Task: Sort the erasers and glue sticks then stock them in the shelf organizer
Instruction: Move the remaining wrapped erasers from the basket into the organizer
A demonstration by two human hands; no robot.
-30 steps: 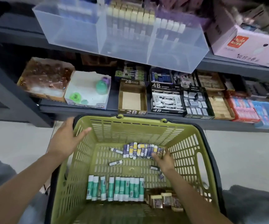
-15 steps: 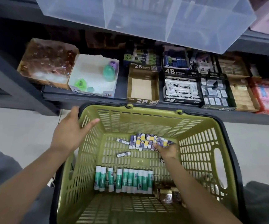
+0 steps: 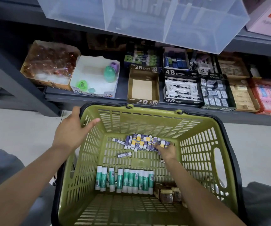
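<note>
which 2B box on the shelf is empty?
The front 2B box, nearest the green basket: only bare cardboard floor shows. The 2B box behind it holds packs.

A dark grey metal shelving unit [image 3: 89, 97] with a slanted upright stands on a pale, smooth floor [image 3: 17, 124], its lower shelf crowded with open cardboard display boxes [image 3: 143, 86] under soft, even indoor light.
</note>
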